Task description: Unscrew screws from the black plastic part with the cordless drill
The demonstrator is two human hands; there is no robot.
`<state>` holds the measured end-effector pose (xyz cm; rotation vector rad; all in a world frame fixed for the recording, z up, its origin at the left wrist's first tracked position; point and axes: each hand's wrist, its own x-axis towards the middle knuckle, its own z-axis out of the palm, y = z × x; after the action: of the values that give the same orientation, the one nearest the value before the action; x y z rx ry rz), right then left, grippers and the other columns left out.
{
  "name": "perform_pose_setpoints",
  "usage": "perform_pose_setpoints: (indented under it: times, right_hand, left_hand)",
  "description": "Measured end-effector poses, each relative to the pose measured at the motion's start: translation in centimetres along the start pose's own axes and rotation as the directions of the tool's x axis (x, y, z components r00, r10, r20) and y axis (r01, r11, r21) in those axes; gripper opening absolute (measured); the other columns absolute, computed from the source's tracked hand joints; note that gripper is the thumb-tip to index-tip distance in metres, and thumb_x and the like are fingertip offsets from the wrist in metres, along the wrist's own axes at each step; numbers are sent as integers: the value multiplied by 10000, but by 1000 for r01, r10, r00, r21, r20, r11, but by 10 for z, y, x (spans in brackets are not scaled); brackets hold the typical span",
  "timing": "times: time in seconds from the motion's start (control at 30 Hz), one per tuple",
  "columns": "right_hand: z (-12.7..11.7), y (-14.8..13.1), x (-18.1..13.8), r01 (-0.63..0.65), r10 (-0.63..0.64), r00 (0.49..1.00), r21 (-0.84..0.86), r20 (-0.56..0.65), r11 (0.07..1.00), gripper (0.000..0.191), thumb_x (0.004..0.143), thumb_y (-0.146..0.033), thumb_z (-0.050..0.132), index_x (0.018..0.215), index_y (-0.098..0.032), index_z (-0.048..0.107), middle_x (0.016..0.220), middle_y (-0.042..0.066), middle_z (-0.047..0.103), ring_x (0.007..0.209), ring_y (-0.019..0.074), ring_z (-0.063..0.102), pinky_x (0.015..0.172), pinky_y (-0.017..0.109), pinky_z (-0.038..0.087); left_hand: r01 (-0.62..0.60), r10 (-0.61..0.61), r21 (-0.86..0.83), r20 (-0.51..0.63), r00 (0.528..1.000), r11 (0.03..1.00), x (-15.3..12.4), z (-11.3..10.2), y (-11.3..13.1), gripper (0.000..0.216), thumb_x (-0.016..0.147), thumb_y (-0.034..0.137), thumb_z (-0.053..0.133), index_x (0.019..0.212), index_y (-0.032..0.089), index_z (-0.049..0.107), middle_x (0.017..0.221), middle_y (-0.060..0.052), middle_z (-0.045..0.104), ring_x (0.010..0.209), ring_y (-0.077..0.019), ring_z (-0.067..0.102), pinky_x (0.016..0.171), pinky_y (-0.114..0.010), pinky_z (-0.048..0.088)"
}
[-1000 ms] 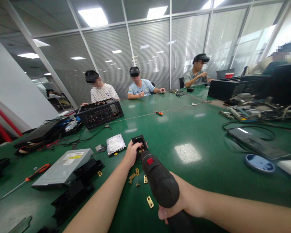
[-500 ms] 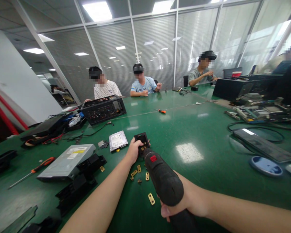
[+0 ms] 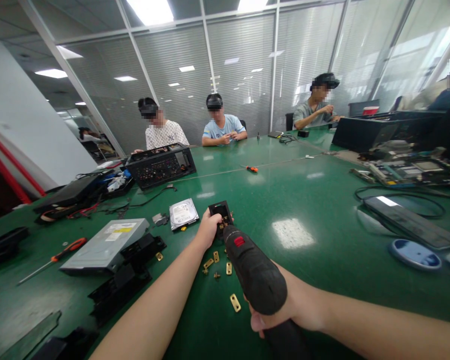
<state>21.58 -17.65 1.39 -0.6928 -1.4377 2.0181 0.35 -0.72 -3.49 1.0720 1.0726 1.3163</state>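
Observation:
My left hand (image 3: 209, 227) grips a small black box-like part (image 3: 221, 207) with brass-coloured pieces inside it. A black cordless drill (image 3: 255, 270) with a red switch is held by its handle in my right hand (image 3: 275, 307). Its nose points into the black part; the tip itself is hidden. Close below the part lie several brass plates (image 3: 235, 303) with holes, and small brass screws (image 3: 217, 275). Left of my left hand a silver hard drive (image 3: 183, 214) lies flat on the green table (image 3: 322, 310).
To the left are a silver optical drive (image 3: 105, 247), an orange-handled screwdriver (image 3: 69, 250) and black plastic parts (image 3: 120, 292). A computer case (image 3: 163, 167) stands farther back. On the right lie a black adapter (image 3: 408, 220) and a blue round dish (image 3: 415, 254). Several people sit across the table.
My hands, the drill and the black part keep nearly the same place, with a slight shift of the whole view. The person opposite in light blue has brought both hands together.

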Motion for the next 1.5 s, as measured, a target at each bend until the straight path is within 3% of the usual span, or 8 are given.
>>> perform_pose_setpoints:
  times: [0.23,0.57,0.77,1.23,1.5]
  right_hand:
    - [1,0,-1,11,-12,1000,-11,-9,1000,611,477,-421,1097,783,-190,621,719,-53,637,631,120,568,591,256,412]
    - [-5,-1,1,36,-32,997,-45,77,998,540,552,-397,1088,762,-172,643,726,-41,628,642,118,549,597,258,418]
    - [-1,-3,-2,39,-39,999,-30,14,999,557,541,-419,1083,766,-180,633,733,-46,615,651,118,549,610,261,434]
    - [-1,-6,-3,34,-34,999,-57,9,998,538,529,-438,1075,755,-177,663,736,-31,621,657,131,553,605,266,454]
    - [1,-7,-4,39,-39,999,-44,-8,998,536,524,-438,1077,755,-179,668,738,-30,602,677,137,517,624,276,422]
  left_hand:
    - [-22,22,28,-11,1000,999,-3,3,2,416,571,249,628,983,190,642,843,-86,797,793,-315,791,720,-401,603]
    - [-16,15,-21,-15,1000,1000,-6,5,3,382,591,267,663,964,189,644,851,-86,797,770,-307,787,724,-411,605]
    - [-22,22,17,-6,1000,1000,-5,5,3,399,616,272,666,1001,170,684,907,-114,814,795,-305,787,727,-405,603]
    - [-16,16,-1,-11,1000,1000,-5,6,3,391,608,250,668,993,190,642,877,-96,806,821,-317,797,729,-394,600]
    - [8,-7,-47,24,1000,999,-7,5,6,464,681,371,855,1053,174,660,896,-107,805,817,-302,797,745,-394,606]
